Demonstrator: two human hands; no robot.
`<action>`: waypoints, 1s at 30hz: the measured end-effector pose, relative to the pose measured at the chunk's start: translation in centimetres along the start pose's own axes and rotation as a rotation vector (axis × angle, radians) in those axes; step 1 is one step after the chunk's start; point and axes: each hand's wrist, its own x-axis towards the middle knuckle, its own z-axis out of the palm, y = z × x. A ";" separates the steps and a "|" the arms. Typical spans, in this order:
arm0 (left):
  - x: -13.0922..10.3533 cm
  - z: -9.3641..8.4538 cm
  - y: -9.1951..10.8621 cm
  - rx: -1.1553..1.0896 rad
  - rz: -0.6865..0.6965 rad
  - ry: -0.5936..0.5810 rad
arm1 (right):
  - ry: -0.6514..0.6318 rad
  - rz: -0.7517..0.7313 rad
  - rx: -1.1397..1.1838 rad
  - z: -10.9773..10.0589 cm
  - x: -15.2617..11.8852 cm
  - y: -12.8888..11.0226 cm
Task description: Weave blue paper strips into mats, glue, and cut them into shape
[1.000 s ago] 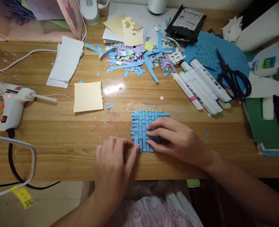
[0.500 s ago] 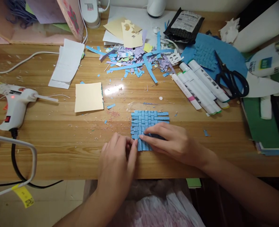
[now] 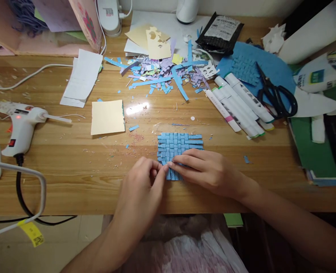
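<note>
A small blue mat of woven paper strips (image 3: 172, 146) lies flat near the table's front edge, with loose strip ends at its right and bottom. At its lower left corner, my left hand (image 3: 142, 185) pinches a strip between thumb and index finger. My right hand (image 3: 208, 167) rests over the mat's lower right part, its fingers reaching left and pressing on the weave. The fingertips of both hands nearly meet. Part of the mat is hidden under my right hand.
Paper scraps (image 3: 165, 72) are heaped behind the mat. Markers (image 3: 239, 104) and black scissors (image 3: 278, 94) lie at the right, near a black package (image 3: 220, 32). Left are a cream square (image 3: 107, 117), white papers (image 3: 81, 77) and a glue gun (image 3: 24, 121) with cables.
My left thumb and index finger have moved slightly up and right, closer to my right fingertips. The view has shifted a little.
</note>
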 end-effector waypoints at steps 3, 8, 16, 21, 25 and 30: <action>0.0 0.2 0.0 0.005 0.024 -0.001 | 0.015 0.013 0.011 0.2 -0.1 0.0; -0.4 0.4 -0.1 0.079 0.132 0.054 | 0.033 0.039 0.034 0.3 -0.2 0.0; -0.7 0.2 -1.5 0.142 0.216 0.245 | 0.010 0.134 0.095 0.5 -0.2 0.1; -0.9 0.7 -1.7 0.064 0.258 0.281 | 0.005 0.152 0.103 0.5 -0.1 0.0; -1.1 0.8 -1.6 -0.043 0.222 0.256 | 0.016 0.159 0.110 0.6 -0.2 0.0; -1.2 0.8 -1.4 -0.102 0.171 0.228 | 0.014 0.172 0.123 0.7 -0.4 0.0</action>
